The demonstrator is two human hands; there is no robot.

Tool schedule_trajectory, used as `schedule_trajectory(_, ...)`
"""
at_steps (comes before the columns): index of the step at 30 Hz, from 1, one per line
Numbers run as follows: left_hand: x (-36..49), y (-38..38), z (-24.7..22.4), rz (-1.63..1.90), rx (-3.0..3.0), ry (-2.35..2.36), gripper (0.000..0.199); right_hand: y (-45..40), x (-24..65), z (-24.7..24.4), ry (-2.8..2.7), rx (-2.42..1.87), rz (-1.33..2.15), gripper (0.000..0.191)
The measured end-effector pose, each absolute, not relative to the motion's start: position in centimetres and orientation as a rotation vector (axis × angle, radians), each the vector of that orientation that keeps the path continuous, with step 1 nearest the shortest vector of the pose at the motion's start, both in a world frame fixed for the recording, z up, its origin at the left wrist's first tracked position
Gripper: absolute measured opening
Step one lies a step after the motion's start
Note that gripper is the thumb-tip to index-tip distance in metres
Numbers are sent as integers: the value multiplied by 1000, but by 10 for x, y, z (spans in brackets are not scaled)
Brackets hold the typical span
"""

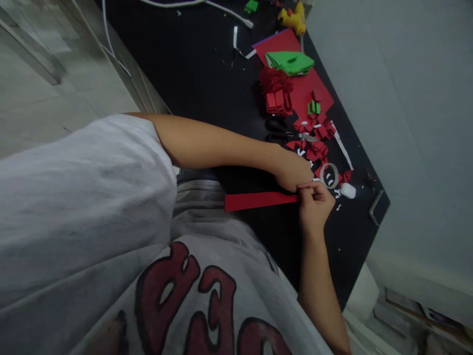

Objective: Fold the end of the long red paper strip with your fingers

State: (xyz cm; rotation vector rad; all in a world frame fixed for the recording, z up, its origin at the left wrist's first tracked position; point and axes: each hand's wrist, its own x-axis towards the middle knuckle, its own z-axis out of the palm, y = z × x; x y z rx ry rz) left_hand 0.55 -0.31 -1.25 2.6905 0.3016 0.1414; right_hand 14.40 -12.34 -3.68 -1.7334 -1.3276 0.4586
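Note:
A long red paper strip [258, 200] stretches from near my shirt to my fingers at the black table's near edge. My right hand [317, 207] is closed, pinching the strip's far end between thumb and fingers. Against it, my left hand [295, 170] is curled over the same end, with its fingertips partly hidden. Just beyond the hands lie a roll of clear tape [328, 176], a white rounded case [348, 191] and small white paper scraps. Black-handled scissors [281, 132] rest among folded red paper pieces [314, 150].
Farther along the black table [192, 59] are a stack of folded red paper [277, 101], folded green paper [290, 62], red sheets [314, 91] and a yellow toy [294, 19]. A white cable [229, 11] crosses the far end. A phone [379, 207] lies by the wall-side edge.

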Motion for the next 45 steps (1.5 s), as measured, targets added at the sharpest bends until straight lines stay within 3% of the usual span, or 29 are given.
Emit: schedule_trajectory(45,4,-4,-11,120,2704,282,27,-124,143,-37,-1358,-1748,441,11)
